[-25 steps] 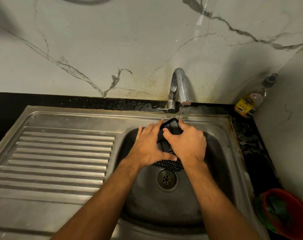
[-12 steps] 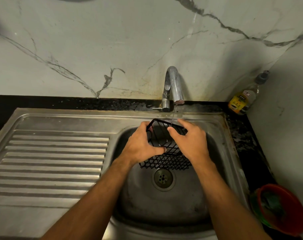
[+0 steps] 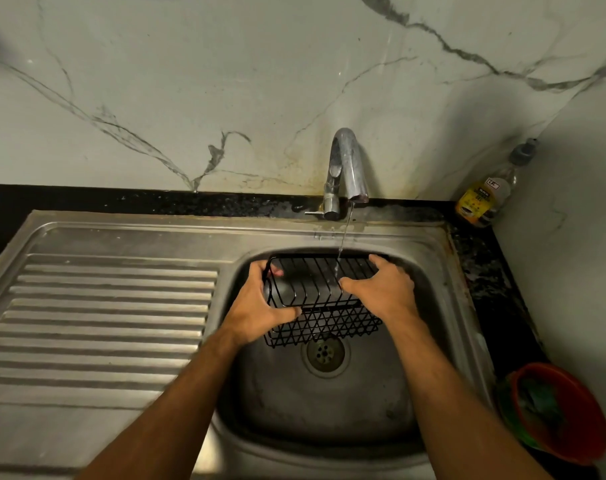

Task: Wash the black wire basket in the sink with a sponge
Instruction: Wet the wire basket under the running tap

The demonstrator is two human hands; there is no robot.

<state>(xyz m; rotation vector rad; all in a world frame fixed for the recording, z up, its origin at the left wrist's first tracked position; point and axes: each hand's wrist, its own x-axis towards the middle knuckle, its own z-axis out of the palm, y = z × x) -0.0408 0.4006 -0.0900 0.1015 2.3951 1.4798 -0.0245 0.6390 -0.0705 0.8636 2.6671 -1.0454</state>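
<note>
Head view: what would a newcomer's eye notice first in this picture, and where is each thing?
First, the black wire basket at the middle, held over the sink by the left hand and right hand. A thin stream from the tap falls onto it. At the lower right stands a red bowl.

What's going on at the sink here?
A person is holding a black wire basket over the sink, the left hand gripping one end and the right hand the other. A thin stream of water from the tap runs onto it. No sponge is in either hand. A red bowl sits at the right.
</note>
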